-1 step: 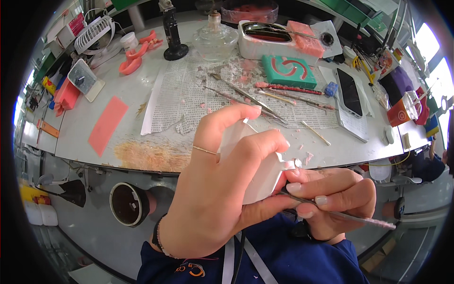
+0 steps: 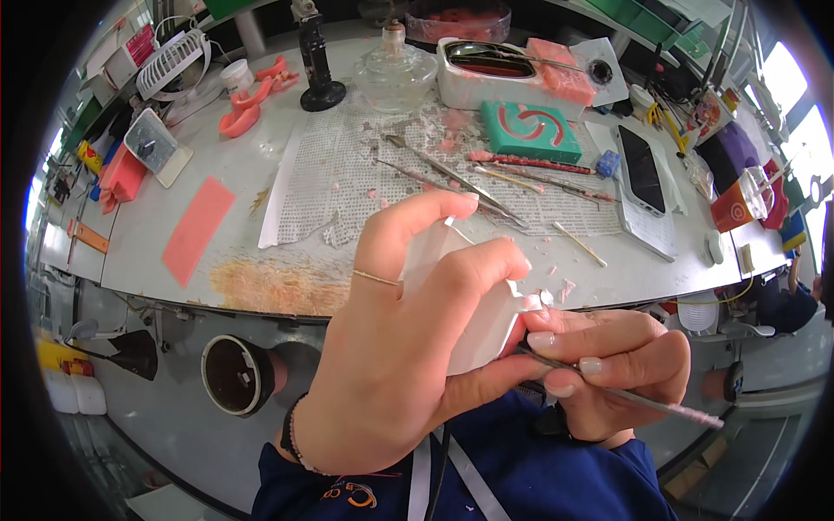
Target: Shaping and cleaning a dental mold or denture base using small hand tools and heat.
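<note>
Left hand (image 2: 391, 347) raised close up, fingers curled tight round a white plaster block (image 2: 473, 304), right hand (image 2: 608, 365) tucked beside it, thin metal tool (image 2: 625, 395) pinched shut, worktop (image 2: 234, 260) behind

The block (image 2: 473, 304) held in the hands is plain white. The thin tool (image 2: 625, 395) is dark metal, ending in a pink tip. The worktop (image 2: 226, 165) is pale grey, with a rusty orange stain at its front edge. On it lie a salmon-pink strip (image 2: 199, 229), a white mat (image 2: 347, 174) with a fine grey grid, a green block (image 2: 530, 130) with red and white swirls, and a black phone (image 2: 641, 168)
</note>
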### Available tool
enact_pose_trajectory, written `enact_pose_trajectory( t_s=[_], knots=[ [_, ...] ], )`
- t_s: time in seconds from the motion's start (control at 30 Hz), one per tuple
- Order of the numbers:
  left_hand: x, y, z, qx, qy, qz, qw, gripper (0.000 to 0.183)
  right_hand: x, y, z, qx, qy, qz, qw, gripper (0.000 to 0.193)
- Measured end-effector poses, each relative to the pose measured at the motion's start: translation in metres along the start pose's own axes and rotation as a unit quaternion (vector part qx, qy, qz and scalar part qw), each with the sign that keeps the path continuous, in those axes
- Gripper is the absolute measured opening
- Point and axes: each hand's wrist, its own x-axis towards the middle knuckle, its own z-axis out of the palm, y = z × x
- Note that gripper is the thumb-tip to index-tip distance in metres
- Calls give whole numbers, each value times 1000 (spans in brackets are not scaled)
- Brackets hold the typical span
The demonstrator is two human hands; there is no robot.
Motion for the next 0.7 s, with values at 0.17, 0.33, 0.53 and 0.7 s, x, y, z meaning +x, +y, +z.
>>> enact_pose_trajectory(
  t_s=[0.17, 0.33, 0.53, 0.7],
  knots=[
    [9, 3, 0, 1, 20, 1, 1000, 61, 7, -3, 5, -114, 36, -51, 992, 32],
    [0, -16, -16, -74, 58, -73, 993, 56, 49, 8, -7, -84, -47, 165, 982, 17],
    [5, -19, -66, -458, 239, -176, 838, 70, 121, 10, 16, -321, -455, 288, 779, 18],
    [10, -45, -116, -402, 308, -65, 860, 64, 163, 63, 77, -379, -381, 32, 843, 41]
  ],
)
